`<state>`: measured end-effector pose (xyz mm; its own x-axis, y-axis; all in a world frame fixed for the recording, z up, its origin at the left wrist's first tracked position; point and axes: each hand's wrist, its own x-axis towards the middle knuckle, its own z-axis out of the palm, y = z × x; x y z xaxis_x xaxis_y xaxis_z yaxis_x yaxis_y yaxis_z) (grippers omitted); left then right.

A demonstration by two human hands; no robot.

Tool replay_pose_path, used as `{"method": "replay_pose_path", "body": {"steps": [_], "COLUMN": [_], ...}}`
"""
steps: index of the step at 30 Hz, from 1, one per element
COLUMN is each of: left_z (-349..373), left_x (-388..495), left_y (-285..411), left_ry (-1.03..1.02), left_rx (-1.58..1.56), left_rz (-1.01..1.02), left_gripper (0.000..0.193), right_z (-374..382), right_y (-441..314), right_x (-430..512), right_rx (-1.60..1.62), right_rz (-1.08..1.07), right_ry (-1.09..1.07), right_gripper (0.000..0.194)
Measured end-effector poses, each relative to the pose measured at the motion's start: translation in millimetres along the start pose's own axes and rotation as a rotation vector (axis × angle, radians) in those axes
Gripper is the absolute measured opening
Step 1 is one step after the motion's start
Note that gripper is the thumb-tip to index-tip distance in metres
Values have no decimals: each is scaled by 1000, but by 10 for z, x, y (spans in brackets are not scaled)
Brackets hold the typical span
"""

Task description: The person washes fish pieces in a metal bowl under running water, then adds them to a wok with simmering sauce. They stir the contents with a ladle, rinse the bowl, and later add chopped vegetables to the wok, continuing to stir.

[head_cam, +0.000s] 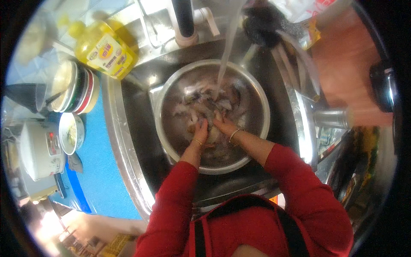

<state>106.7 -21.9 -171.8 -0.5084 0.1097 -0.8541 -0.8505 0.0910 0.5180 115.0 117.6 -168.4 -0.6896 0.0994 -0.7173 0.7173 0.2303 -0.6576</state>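
A large round metal basin (266,112) stands in the metal sink (138,128), holding water and pale and dark pieces of food (196,93), perhaps meat or fish; the blur hides their exact kind. Water (224,61) runs down into it from above. My left hand (201,130) reaches into the basin, fingers among the pieces, a thin bracelet at its wrist. Close beside it on the right, my right hand (226,127) is also in the basin, a bracelet on that wrist too. Both hands touch the pieces, but their fingertips are partly hidden, so a grip cannot be made out.
A yellow detergent bottle (110,53) stands behind the sink's left corner, beside the faucet (186,22). On the blue counter (99,154) at left are stacked bowls (86,91), a bowl of food (71,133) and a white appliance (40,149). A clear cup (332,118) is at right.
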Motion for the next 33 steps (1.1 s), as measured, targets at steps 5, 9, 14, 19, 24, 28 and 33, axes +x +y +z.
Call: {"method": "replay_pose_path", "body": {"steps": [5, 9, 14, 19, 24, 28, 33], "left_z": [-303, -720, -946, -1000, -873, -717, -616], "left_x": [-492, -803, -731, -702, -913, -1047, -1147], "left_y": [422, 281, -12, -70, 42, 215, 389], "left_ry": [13, 1059, 718, 449, 359, 245, 187], "left_rx": [458, 880, 656, 82, -165, -371, -406], "left_rz": [420, 981, 391, 569, 569, 568, 555], "left_gripper": [61, 51, 38, 21, 18, 21, 21], "right_z": [-519, -860, -728, -654, -664, -660, -636], "right_y": [-369, -399, -200, 1, 77, 80, 83], "right_x": [-34, 101, 492, 725, 663, 636, 682], "right_rx": [-33, -387, -281, -92, -105, -113, 16], "right_rz": [-321, -789, -926, -905, -898, -862, -951], "right_ry": [-23, 440, 520, 482, 457, 451, 437], "right_gripper": [44, 31, 35, 36, 41, 44, 45]}}
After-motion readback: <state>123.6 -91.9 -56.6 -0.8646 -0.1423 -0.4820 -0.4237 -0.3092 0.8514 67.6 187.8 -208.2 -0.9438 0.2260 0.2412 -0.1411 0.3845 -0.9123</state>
